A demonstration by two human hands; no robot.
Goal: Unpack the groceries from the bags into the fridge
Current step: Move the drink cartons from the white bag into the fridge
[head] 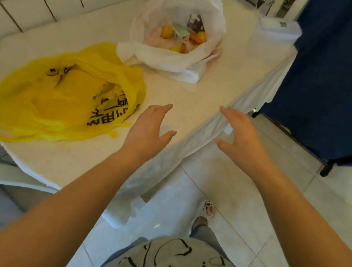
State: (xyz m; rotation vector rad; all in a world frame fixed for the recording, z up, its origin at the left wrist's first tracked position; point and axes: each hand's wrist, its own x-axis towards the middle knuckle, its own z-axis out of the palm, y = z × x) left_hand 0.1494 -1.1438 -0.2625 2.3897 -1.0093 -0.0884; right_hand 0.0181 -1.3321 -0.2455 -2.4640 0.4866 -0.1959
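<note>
Cream-topped desk against white tiles: left hand and right hand hover spread, empty, at its near edge. Next, probably reach the white plastic bag holding fruit; the crumpled yellow plastic bag looks flat.

A yellow plastic bag printed with dark characters is seen lying slumped and flattened on the left of the white surface. Farther back, well apart from it, a white plastic bag is stood open, and yellow and orange fruit and small packets are seen inside.
</note>
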